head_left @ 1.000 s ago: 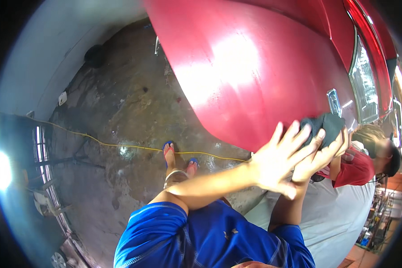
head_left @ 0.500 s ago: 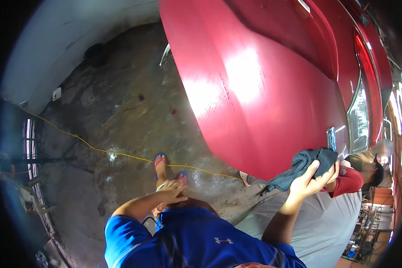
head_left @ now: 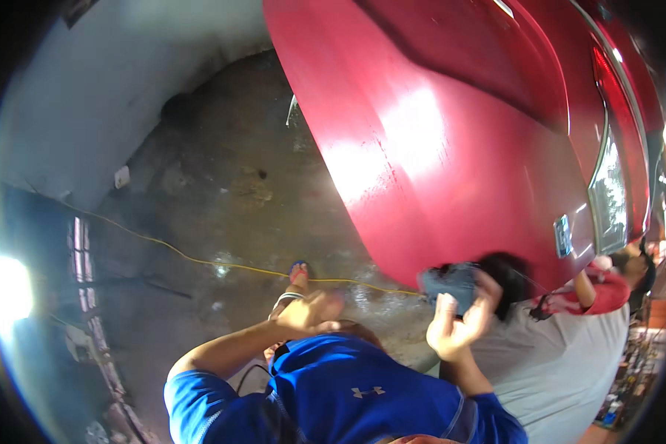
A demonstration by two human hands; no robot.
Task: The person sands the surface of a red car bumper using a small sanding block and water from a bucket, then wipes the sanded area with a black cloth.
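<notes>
My right hand [head_left: 459,325] grips a dark grey cloth [head_left: 447,284], held up over the lower corner of a glossy red car [head_left: 466,200]. Whether the cloth touches the paint I cannot tell. My left hand [head_left: 307,311] hovers in front of my blue shirt, its fingers loosely stretched and somewhat smeared by motion; I see nothing in it. Streaks and small dark marks show beside the bright reflections on the red panel. A chrome emblem [head_left: 563,235] sits on the car to the right of the cloth, near a tail light [head_left: 612,196].
A person in a grey top [head_left: 570,355] is close on my right, dark hair beside the cloth. Beyond, another person wears a red sleeve [head_left: 607,292]. A yellow cord [head_left: 192,259] crosses the wet-looking floor [head_left: 222,170] by my sandalled foot [head_left: 299,274]. A pale wall [head_left: 126,81] stands left.
My right hand has drawn the cloth leftward, away from the emblem, and the grey-topped person's dark hair now shows. My left hand has shifted right. The whole view has turned slightly.
</notes>
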